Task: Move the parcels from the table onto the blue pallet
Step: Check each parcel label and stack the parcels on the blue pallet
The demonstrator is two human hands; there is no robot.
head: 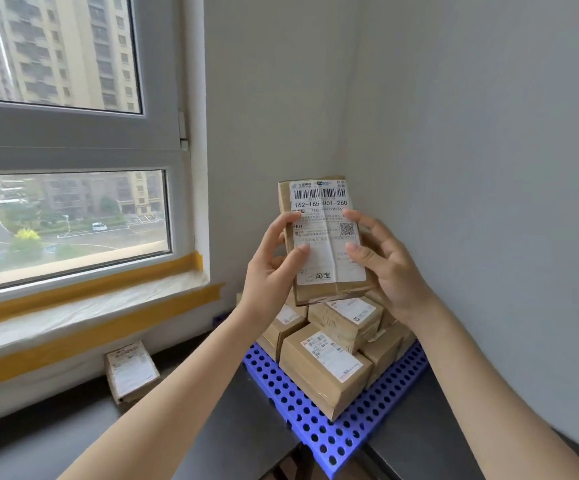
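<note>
I hold a brown cardboard parcel [326, 216] upright in the air with its white shipping label facing me. My left hand [274, 268] grips its left edge and my right hand [385, 268] grips its right edge, thumbs on the label. Right below it, several brown parcels [326, 368] are stacked on the blue perforated pallet [357, 424] in the room's corner. One more labelled parcel [131, 370] stands on the dark table [73, 441] at the left, leaning against the wall under the window sill.
A window [70, 216] with a yellow-taped sill [87, 306] fills the left side. Grey walls [482, 168] meet in the corner behind the pallet. A dark gap [305, 459] runs between the table and the surface at the right.
</note>
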